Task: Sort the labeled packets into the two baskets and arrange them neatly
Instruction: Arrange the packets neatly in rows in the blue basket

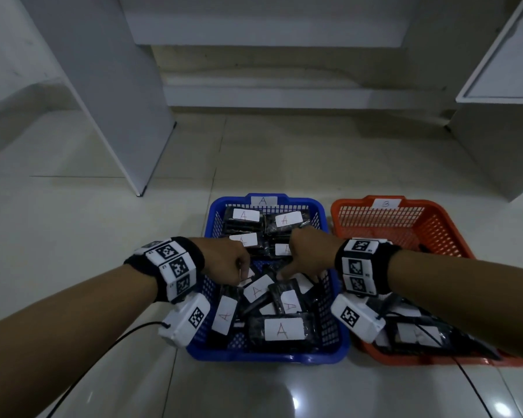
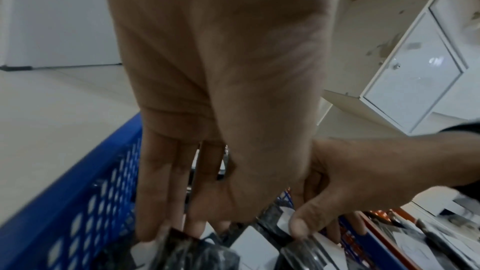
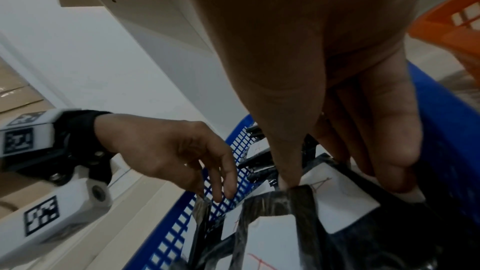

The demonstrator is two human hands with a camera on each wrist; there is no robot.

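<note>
The blue basket (image 1: pixel 266 356), tagged A, holds several black packets with white A labels: tidy ones at its far end (image 1: pixel 245 215), a loose heap at its near end (image 1: pixel 283 328). Both hands reach into its middle. My left hand (image 1: pixel 239 277) points its fingers (image 2: pixel 150 223) down and pinches the top edge of a standing packet (image 2: pixel 197 254). My right hand (image 1: pixel 284 274) grips an A-labeled packet (image 3: pixel 345 208) between thumb and fingers (image 3: pixel 400 161). The orange basket (image 1: pixel 390 218), tagged B, stands to the right with packets (image 1: pixel 414 333) at its near end, partly hidden under my right arm.
The baskets sit side by side on a glossy tiled floor (image 1: pixel 103 236). A white panel (image 1: pixel 118 116) stands at the back left, a white cabinet (image 1: pixel 501 86) at the back right, a low step (image 1: pixel 284 95) behind. A black cable (image 1: pixel 103 351) trails from my left wrist.
</note>
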